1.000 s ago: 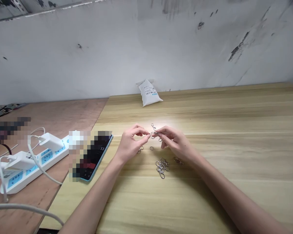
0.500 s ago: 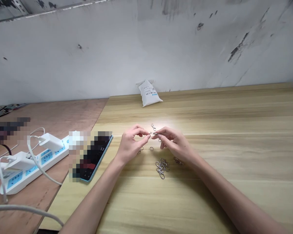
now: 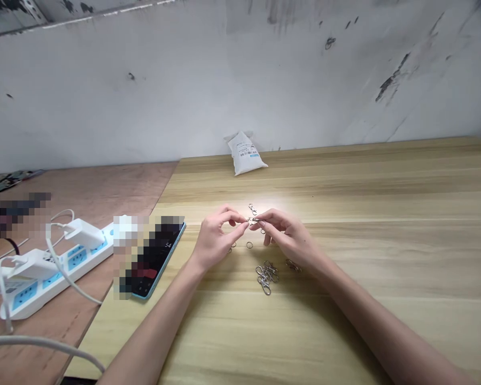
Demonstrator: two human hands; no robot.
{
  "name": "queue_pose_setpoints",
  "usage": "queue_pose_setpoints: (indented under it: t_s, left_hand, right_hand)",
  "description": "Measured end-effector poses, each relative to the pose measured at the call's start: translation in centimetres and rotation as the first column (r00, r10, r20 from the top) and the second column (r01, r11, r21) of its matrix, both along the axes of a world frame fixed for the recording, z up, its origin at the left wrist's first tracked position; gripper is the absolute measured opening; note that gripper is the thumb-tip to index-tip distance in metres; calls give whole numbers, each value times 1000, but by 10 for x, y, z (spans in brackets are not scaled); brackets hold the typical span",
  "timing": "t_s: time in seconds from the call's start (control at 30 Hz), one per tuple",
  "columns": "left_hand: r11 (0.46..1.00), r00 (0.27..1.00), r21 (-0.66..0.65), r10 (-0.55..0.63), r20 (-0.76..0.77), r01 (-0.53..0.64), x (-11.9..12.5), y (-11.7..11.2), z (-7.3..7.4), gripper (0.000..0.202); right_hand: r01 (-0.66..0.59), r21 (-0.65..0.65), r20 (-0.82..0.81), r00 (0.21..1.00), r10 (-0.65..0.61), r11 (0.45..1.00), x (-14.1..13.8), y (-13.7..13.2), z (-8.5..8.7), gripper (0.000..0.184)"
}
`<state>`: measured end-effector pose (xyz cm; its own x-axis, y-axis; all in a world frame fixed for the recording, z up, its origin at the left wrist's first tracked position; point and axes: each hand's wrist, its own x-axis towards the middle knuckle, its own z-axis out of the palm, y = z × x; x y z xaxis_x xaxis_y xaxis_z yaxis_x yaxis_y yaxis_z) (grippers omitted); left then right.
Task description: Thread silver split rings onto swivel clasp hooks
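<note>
My right hand [image 3: 286,235] pinches a small metal snap hook [image 3: 256,220] between thumb and fingertips, over the middle of the wooden table. At its left end, my left hand [image 3: 216,235] pinches a small metal ring [image 3: 248,220]; whether the ring is threaded through the hook cannot be made out. Just beyond the fingertips lies another snap hook [image 3: 252,209]. Below the hands are a loose ring [image 3: 249,247] and a pile of several snap hooks [image 3: 266,274]. More hooks [image 3: 292,264] sit beside my right wrist. Rings near my left palm are partly hidden.
A phone [image 3: 170,246] with a lit screen lies left of my left forearm. Further left, a white power strip [image 3: 77,259] with plugged chargers and cables rests on a brownish board [image 3: 116,184]. A white plastic packet [image 3: 246,155] lies near the wall.
Both hands stay in nearly the same place, fingertips still together, with a slight shift of the snap hook between them. The phone's number has gone from 53 to 54.
</note>
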<state>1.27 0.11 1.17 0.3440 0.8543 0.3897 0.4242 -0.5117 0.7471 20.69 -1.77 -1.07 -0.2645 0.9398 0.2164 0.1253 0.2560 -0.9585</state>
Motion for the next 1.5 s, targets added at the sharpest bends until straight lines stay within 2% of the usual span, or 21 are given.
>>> queue_pose_setpoints:
  t_s: [0.2, 0.33, 0.47, 0.57, 0.63, 0.7, 0.8, 0.87, 1.0, 1.17, 1.23, 1.3, 1.4, 1.5]
  left_hand:
    - [1000, 1000, 14, 1, -24, -1, 0, 0, -1, 7]
    - [1000, 1000, -20, -17, -9, 17, -2, 2, -3, 9]
    - [997, 999, -76, -33, -6, 32, -4, 3, -2, 10]
    - [992, 994, -73, -104, -12, 103, -4, 3, 0, 18]
    - [984, 985, -44, -172, -20, 171, -4, 3, 1, 15]
    - [983, 983, -6, -181, -36, 181, -4, 3, 1, 12]
    - [987, 986, 38, -150, -76, 153, -8, 6, -1, 11]
    - [986, 983, 58, -147, -113, 155, -10, 8, -2, 9]
    - [989, 986, 76, -120, -119, 129, -13, 8, 2, 8]
    - [1000, 999, -12, -6, 52, 6, -8, 7, 5, 9]
    - [998, 996, -65, 7, 85, -1, -6, 8, 2, 10]
    - [996, 996, -91, 15, 92, -6, -3, 8, 0, 10]
    - [996, 996, -84, 29, 81, -22, -2, 8, -2, 10]
    - [996, 997, -89, 5, 71, 1, -2, 7, -2, 10]
  right_hand:
    - [-15, 29, 54, 998, 13, 999, -1, -2, 2, 21]
    - [-26, 58, 106, 994, 20, 998, 2, -1, 5, 22]
    - [-89, 5, 86, 992, 88, 996, 6, 1, 5, 23]
    - [-138, -52, 23, 990, 140, 989, 9, 2, 5, 24]
    - [-158, -81, -2, 987, 158, 984, 9, 2, 6, 24]
    - [-151, -86, 4, 988, 152, 985, 10, 3, 7, 25]
    - [-90, -1, 88, 992, 89, 996, 11, 4, 6, 25]
    - [-35, 145, 192, 981, 6, 989, 11, 6, 4, 23]
    - [24, 437, 366, 908, -203, 899, 12, 7, -1, 24]
    - [35, 634, 493, 751, -439, 772, 5, 2, 1, 26]
    - [2, 663, 554, 672, -492, 749, 0, -1, 1, 27]
    - [-7, 628, 597, 645, -477, 778, -6, -3, 0, 23]
    - [73, 569, 552, 704, -446, 819, -9, -5, -2, 21]
    - [86, 581, 508, 739, -443, 809, -9, -4, -4, 25]
